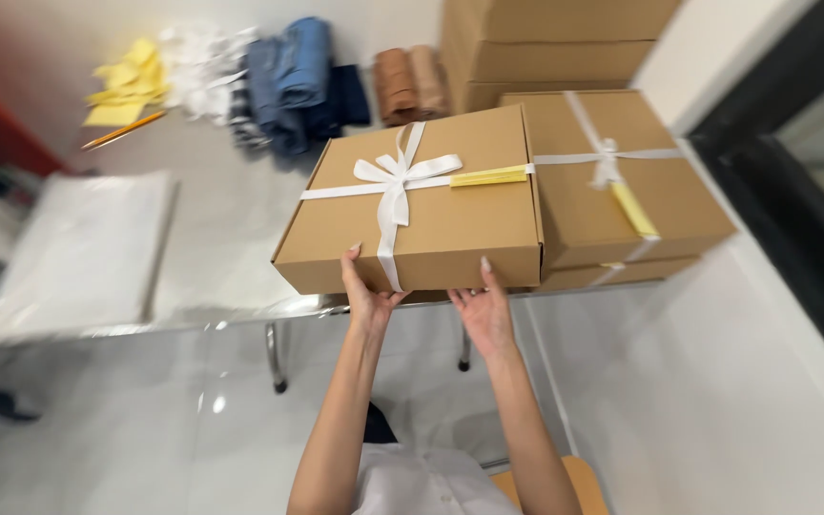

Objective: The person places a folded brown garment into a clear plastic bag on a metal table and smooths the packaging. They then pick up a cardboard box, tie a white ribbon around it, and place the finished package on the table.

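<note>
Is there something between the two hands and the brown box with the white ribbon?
No. Both the left hand and the right hand already touch the box at its near side, with nothing visible between.

A gift-packing workroom: a white table (221, 229) at centre carries ribbon-tied cardboard boxes (612, 181) at right, plain stacked cartons (545, 48) at top, folded fabrics (298, 81) and yellow paper slips (126, 86) at upper left, and clear plastic bags (78, 253) at left.

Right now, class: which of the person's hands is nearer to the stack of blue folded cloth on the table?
Left. The left hand grips the ribboned box's near edge, below the blue cloth; the right hand holds the same edge farther right.
</note>
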